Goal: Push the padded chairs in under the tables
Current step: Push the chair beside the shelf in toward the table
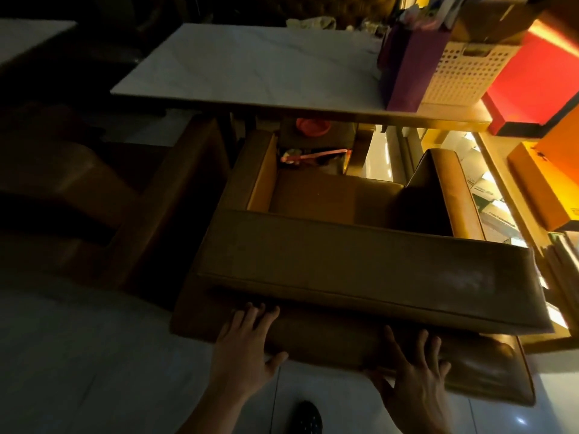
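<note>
Head view, left to right: a second padded chair (78, 195) stands in shadow by the bench (250, 67). The left hand (244, 349) is flat and open w/ fingers spread on the back of the brown padded chair (360, 270); the right hand (413, 377) is the same, pressing, not gripping. The chair's front is just under the bench edge. It looks bulky and prob. heavy, its leather soft and maybe slippery, so push low w/ the palms.

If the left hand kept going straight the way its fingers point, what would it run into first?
The left hand is already flat against the back of the padded chair, so the chair is first. Pushed on, the chair would head under the white table; depth beneath is unclear.
</note>
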